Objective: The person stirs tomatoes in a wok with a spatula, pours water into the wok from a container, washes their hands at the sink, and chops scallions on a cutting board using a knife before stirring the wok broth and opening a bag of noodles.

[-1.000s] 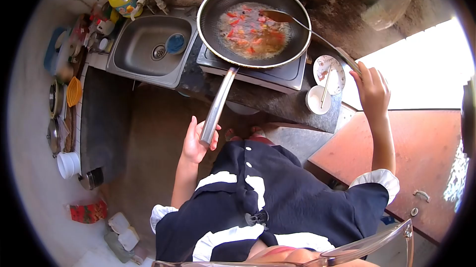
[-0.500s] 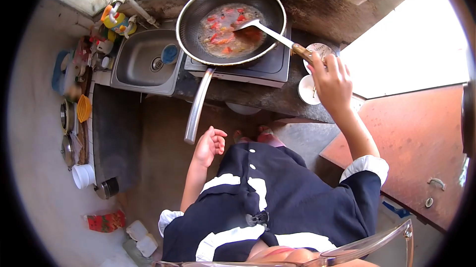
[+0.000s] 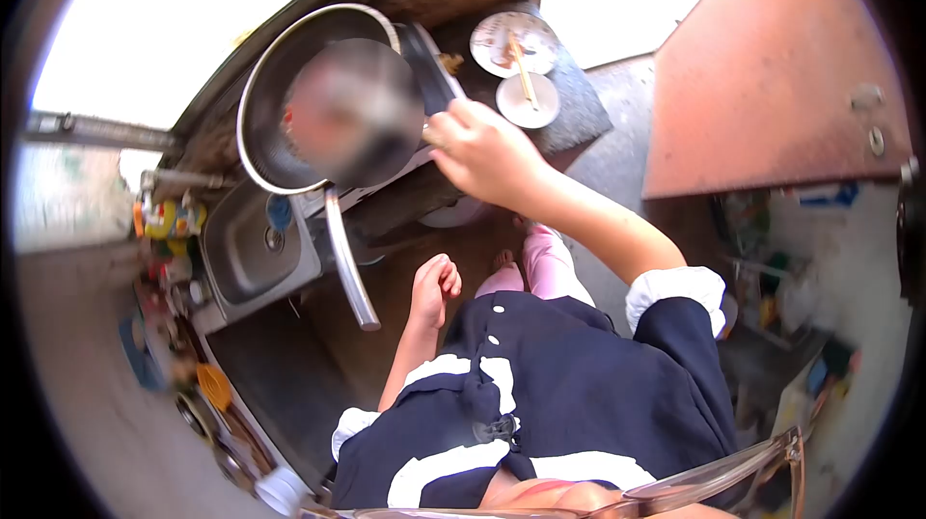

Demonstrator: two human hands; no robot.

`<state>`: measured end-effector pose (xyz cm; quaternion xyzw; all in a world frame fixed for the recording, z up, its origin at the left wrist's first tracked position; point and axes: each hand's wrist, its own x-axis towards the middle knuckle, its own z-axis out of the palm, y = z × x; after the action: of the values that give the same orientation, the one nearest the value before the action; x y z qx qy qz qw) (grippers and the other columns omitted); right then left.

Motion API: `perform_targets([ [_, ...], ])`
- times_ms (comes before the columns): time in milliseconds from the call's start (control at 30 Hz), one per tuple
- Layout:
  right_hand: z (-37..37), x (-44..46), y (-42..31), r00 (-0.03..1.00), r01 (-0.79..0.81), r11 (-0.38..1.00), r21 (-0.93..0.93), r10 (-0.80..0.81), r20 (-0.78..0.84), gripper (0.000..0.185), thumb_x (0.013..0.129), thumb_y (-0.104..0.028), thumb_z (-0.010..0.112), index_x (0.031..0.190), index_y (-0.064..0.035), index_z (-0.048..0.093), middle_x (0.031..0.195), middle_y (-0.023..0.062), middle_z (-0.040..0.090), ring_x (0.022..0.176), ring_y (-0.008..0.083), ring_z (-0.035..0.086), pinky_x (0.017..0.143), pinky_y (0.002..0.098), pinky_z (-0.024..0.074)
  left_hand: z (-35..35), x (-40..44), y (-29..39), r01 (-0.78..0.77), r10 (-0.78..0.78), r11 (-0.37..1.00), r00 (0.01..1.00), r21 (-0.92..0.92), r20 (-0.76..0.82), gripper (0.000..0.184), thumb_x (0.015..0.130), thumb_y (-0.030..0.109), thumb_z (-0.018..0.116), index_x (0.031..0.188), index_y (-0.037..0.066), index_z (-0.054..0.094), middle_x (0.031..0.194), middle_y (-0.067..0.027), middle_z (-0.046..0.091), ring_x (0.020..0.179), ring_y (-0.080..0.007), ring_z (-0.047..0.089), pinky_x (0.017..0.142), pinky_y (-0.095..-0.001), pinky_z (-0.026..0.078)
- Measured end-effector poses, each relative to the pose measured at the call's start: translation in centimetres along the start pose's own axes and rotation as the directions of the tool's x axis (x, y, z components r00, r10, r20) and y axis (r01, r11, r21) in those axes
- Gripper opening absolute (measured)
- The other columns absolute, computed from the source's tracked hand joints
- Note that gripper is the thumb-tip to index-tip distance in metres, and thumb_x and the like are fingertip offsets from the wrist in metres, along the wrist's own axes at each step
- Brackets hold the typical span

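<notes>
My right hand (image 3: 482,152) is closed around the handle of a cooking spatula (image 3: 429,135), at the right side of a deep wok (image 3: 256,133). A round blur covers the spatula's head and most of the reddish food (image 3: 333,109) in the wok. The wok sits on a stove (image 3: 429,70), its long metal handle (image 3: 349,263) pointing toward me. To the right of that handle, my left hand (image 3: 436,287) hangs with fingers curled in, apart from it and with nothing visible in them.
A patterned plate (image 3: 487,48) and a white bowl (image 3: 542,112) stand right of the stove, with chopsticks (image 3: 517,51) across them. On the left is a metal sink (image 3: 236,244) holding a blue item (image 3: 279,212). An orange basket (image 3: 213,386) lies lower left; a reddish door (image 3: 752,95) stands at right.
The view has turned, so wok and sink appear further left. My right hand, still on the spatula, has moved left, closer to the wok. My left hand's fingers are curled more tightly.
</notes>
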<state>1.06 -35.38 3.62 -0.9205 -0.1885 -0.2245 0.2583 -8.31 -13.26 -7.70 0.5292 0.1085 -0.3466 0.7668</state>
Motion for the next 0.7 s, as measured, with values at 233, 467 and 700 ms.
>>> perform_targets([
  [233,-2.7,-7.2,-2.0,0.972,-0.104,0.909,0.403,0.178,-0.151,0.041,0.077,-0.021,0.070,0.110,-0.0007,0.055,0.096,0.0160,0.055,0.093,0.0339,0.057,0.081,0.0407,0.0478,3.3,1.9,-2.5,-0.001,0.010,0.975,0.999,0.221,-0.038,0.043,0.100,0.025,0.045,0.060,0.013,0.032,0.051,0.0037,0.028,0.039,-0.0069,0.024,0.039,-0.0255,0.018],
  [467,-7.7,-30.0,-4.0,0.648,-0.558,0.635,0.533,0.736,-0.198,0.028,0.083,-0.016,0.064,0.067,-0.0005,0.048,0.061,0.0144,0.050,0.055,0.0284,0.049,0.055,0.0385,0.0404,13.7,3.5,-8.3,0.008,-0.051,0.993,0.934,0.122,0.354,0.043,0.102,0.036,0.038,0.066,0.014,0.030,0.049,0.0037,0.024,0.038,-0.0062,0.019,0.036,-0.0242,0.018],
  [700,-14.8,-58.1,-13.3,-0.286,-0.747,0.240,0.620,0.726,-0.625,0.042,0.091,-0.020,0.058,0.060,-0.0006,0.038,0.050,0.0102,0.031,0.050,0.0116,0.027,0.045,0.0348,0.0261,34.6,-2.7,-24.5,-0.213,-0.170,0.863,0.732,0.459,0.660,0.045,0.102,0.036,0.040,0.065,0.014,0.025,0.048,0.0044,0.024,0.038,-0.0057,0.019,0.037,-0.0259,0.016],
])
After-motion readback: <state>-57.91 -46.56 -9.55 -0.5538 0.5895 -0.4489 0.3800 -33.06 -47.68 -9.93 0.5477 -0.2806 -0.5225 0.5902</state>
